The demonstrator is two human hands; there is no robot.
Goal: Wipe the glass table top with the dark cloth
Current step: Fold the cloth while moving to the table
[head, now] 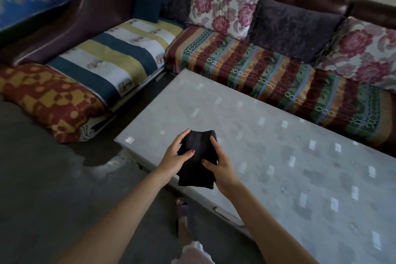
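Note:
A dark cloth, folded into a thick pad, is held up in the air over the near left corner of the glass table top. My left hand grips its left side, thumb across the front. My right hand grips its right side, fingers wrapped round the edge. The cloth's lower end hangs free below both hands. The pale grey glass shows small bright reflections and stretches away to the right.
A dark leather corner sofa with striped covers and floral cushions wraps the table's far and left sides. A red patterned cushion lies at left. Grey floor is at near left. My sandalled foot stands by the table's near edge.

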